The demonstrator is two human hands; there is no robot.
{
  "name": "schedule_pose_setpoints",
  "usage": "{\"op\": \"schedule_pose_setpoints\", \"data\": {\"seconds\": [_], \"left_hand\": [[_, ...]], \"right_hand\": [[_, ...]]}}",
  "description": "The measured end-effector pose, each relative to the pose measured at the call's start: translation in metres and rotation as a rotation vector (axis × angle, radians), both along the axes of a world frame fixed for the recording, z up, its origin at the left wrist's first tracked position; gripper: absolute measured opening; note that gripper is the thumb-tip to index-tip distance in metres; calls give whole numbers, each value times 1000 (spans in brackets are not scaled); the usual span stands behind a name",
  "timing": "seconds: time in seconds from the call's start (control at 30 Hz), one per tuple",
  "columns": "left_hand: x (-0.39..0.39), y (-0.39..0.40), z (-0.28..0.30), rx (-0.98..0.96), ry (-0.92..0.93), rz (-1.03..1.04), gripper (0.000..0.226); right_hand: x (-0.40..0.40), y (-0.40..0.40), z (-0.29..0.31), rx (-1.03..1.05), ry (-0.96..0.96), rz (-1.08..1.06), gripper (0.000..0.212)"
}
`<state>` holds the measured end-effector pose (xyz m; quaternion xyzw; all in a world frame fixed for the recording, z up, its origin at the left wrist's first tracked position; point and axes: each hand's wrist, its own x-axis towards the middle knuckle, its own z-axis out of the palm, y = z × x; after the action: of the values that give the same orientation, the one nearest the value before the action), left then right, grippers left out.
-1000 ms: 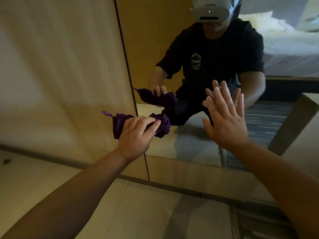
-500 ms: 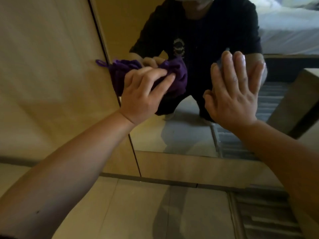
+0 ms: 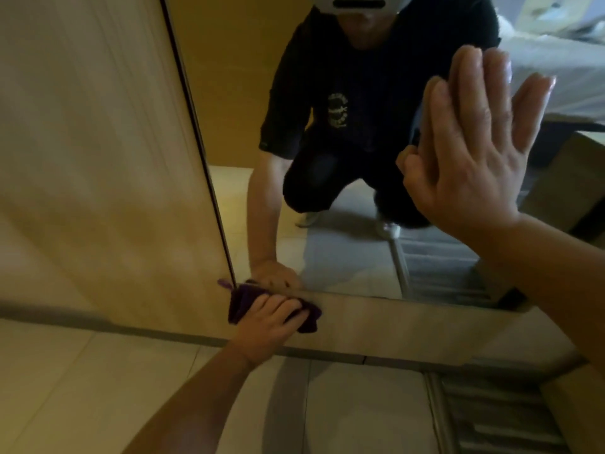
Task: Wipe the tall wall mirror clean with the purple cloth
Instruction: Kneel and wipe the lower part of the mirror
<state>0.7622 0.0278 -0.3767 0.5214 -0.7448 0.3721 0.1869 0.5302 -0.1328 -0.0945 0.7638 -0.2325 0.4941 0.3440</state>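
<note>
The purple cloth (image 3: 240, 301) is held bunched against the bottom left corner of the wall mirror (image 3: 343, 257), at the joint between glass and lower wooden frame (image 3: 393, 322). The grip of the left hand (image 3: 265, 326) is curled closed over the cloth. The right hand (image 3: 471, 149) is spread flat, fingers extended, and appears to be braced on the glass near the mirror's right side.

Risks:
- Fresh prints may be left on the glass by the braced palm, so that area would need a pass of its own.
- With the cloth bunched, only a narrow strip is likely to be wiped per pass, so streaks may be left along the bottom edge.
- The cloth's loop (image 3: 223, 283) overhangs the left edge and may drag onto the adjoining wall panel (image 3: 98, 158).

Not determinable:
- The mirror's top and right edges are cut off.
- Contact of the right palm with the glass cannot be confirmed.
- Smears or dust on the glass cannot be made out.
</note>
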Motion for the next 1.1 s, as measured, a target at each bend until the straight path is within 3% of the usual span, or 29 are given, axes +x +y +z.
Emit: {"op": "schedule_pose_setpoints", "data": {"seconds": [0.07,0.17,0.37,0.5,0.63,0.83,1.1], "left_hand": [[-8,11,-2,56,71,45,36],[-30,19,38,-20,205,33,34],[-40,-14,223,-454,181,-123,28],[-52,-69,311,-663,107,-112,25],[-72,-94,276,-695,36,-92,28],[-82,-88,167,-515,-76,-107,39],[-75,-45,32,100,-197,-105,34]], "right_hand": [[-3,0,0,-5,13,-6,59],[-5,3,3,9,45,11,57],[-47,7,14,155,154,197,47],[-93,-11,6,145,109,52,55],[-102,-32,-6,103,57,-8,62],[-95,-49,-14,-7,-6,28,64],[-97,-38,-6,19,-10,23,54]]}}
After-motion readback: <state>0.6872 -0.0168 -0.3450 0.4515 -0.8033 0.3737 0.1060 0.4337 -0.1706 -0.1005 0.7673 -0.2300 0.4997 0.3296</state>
